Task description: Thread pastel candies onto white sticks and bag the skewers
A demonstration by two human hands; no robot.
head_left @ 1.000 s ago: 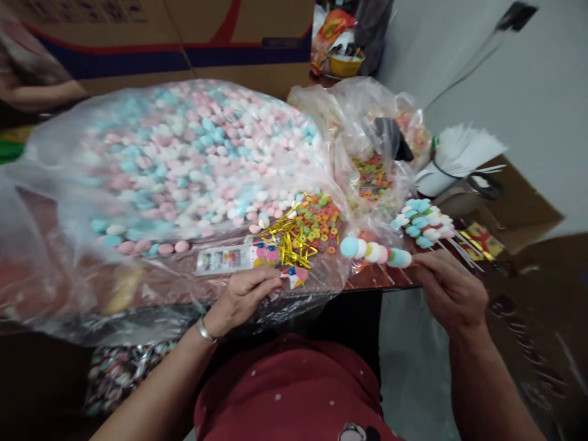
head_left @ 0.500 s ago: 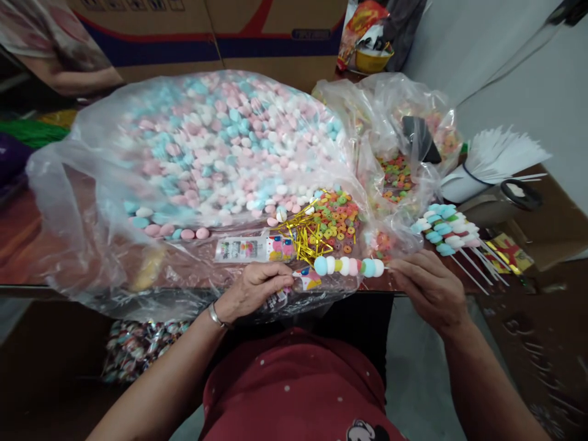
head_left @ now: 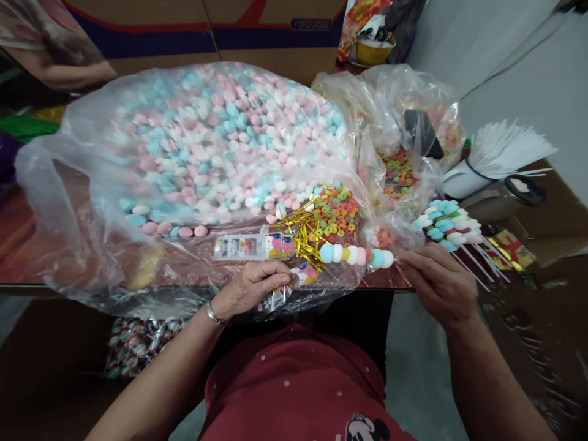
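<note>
My right hand (head_left: pixel 438 282) pinches the stick end of a marshmallow skewer (head_left: pixel 356 256), threaded with blue, white and pink marshmallows and a few coloured candy rings. The skewer lies level above the table's front edge. My left hand (head_left: pixel 260 285) is closed on a printed clear wrapper (head_left: pixel 303 275), left of the skewer's tip and apart from it. Behind the skewer are gold twist ties (head_left: pixel 309 242) and a heap of candy rings (head_left: pixel 337 214). Another flat wrapper (head_left: pixel 243 246) lies just behind my left hand.
A big clear bag of marshmallows (head_left: pixel 220 141) covers much of the table. Finished skewers (head_left: pixel 452 226) are piled at the right, near a white holder of sticks (head_left: pixel 473 174). Bags of candy rings (head_left: pixel 399 165) stand behind. Wrapped sweets (head_left: pixel 142 343) sit below; a person's arm (head_left: pixel 73 76) shows at back left.
The skewer has moved right and slightly away with my right hand, so its tip is farther from my left hand. The wrapper in my left hand now shows more clearly.
</note>
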